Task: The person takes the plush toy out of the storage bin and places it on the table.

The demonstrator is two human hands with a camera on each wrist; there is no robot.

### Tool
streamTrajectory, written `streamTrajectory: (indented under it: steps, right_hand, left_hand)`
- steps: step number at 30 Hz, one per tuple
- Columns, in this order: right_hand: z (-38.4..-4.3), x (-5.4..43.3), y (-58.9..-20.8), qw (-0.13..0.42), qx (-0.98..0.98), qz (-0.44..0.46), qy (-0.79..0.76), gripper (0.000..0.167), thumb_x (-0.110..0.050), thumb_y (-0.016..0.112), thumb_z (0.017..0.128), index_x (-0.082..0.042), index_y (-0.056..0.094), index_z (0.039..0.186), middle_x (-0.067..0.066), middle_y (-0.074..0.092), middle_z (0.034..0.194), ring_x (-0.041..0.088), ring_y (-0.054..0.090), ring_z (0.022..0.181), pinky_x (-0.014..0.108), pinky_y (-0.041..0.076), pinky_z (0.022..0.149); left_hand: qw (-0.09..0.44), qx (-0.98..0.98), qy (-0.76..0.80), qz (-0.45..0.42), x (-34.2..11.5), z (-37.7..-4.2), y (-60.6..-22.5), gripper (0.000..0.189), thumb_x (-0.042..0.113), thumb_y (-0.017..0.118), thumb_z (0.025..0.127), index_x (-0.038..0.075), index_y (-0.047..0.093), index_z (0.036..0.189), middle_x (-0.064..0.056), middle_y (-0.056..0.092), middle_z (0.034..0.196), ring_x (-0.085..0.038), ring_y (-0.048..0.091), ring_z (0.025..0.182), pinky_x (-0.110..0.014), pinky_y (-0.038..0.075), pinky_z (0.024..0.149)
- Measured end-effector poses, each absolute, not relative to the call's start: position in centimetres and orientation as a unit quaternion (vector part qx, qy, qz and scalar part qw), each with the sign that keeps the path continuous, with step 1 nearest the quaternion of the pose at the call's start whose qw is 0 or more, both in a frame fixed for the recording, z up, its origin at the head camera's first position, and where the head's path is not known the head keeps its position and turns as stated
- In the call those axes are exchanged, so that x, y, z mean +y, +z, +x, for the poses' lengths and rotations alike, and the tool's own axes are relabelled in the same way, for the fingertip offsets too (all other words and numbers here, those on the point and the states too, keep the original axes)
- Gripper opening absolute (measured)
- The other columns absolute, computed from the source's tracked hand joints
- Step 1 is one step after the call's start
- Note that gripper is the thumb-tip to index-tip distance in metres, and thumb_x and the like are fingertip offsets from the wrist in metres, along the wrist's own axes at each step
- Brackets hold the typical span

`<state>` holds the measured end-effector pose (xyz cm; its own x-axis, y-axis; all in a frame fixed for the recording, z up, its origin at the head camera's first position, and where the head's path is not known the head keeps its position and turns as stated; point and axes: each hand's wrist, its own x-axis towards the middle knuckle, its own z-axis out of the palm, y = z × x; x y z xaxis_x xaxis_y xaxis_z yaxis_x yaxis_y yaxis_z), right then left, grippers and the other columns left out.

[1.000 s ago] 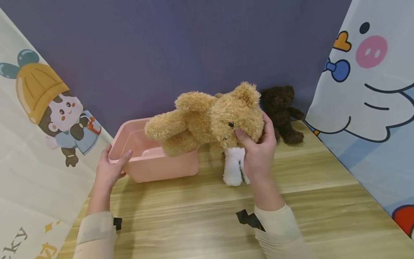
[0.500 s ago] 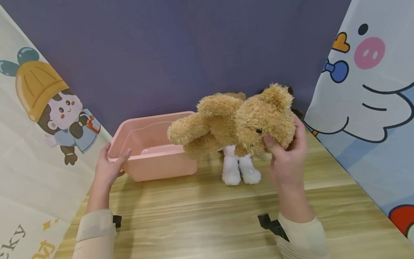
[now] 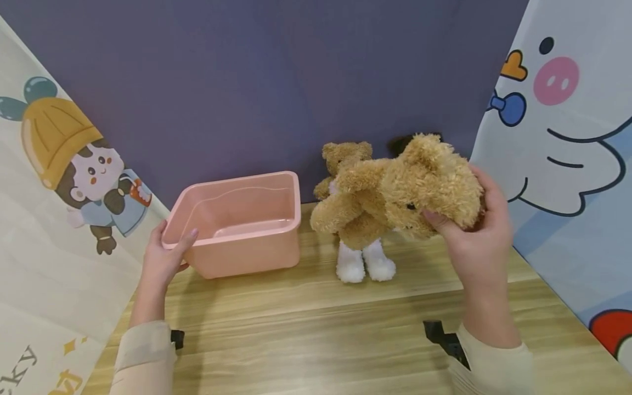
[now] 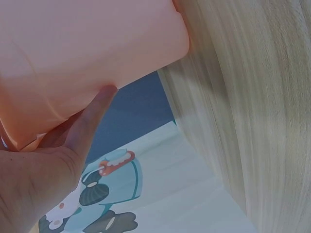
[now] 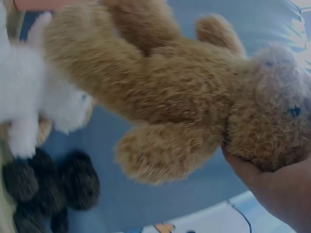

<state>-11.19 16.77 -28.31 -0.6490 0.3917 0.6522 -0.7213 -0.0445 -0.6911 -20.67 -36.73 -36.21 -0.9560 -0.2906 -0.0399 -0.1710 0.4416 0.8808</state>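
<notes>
In the head view my right hand [image 3: 481, 241] grips a tan teddy bear [image 3: 429, 186] by its head, thumb on the face. The bear lies sideways in the air, legs toward the left. In the right wrist view its belly and limbs fill the middle. My left hand [image 3: 165, 258] holds the left end of a pink plastic bin [image 3: 247, 255], whose inner floor shows. Behind the tan bear sits a smaller brown teddy bear [image 3: 345, 154]. White plush legs [image 3: 351, 266] stick out below; the held bear hides the rest of that toy there.
A dark brown plush toy [image 3: 401, 144] peeks out behind the held bear; the right wrist view shows more of it. A white plush toy [image 5: 29, 82] is left of it there. Wood-grain tabletop [image 3: 296, 334], with a dark back panel [image 3: 247, 82] and printed side panels around.
My right hand has carried the tan bear rightward, from over the bin to in front of the other plush toys. The left hand has stayed at the bin's left end.
</notes>
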Motion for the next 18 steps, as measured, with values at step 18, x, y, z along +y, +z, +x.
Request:
streamTrajectory:
  steps: [18]
  right_hand:
    - [-11.4, 23.7, -25.5, 0.363, -0.828, -0.043, 0.425, 0.082, 0.009, 0.089, 0.076, -0.028, 0.067, 0.146, -0.036, 0.055, 0.125, -0.011, 0.053, 0.115, 0.005, 0.045, 0.092]
  left_hand:
    - [0.063, -0.847, -0.510, 0.135, -36.6, -20.7, -36.1, 0.113, 0.063, 0.070, 0.096, 0.023, -0.001, 0.174, -0.022, 0.024, 0.175, -0.045, 0.043, 0.150, -0.056, 0.064, 0.093]
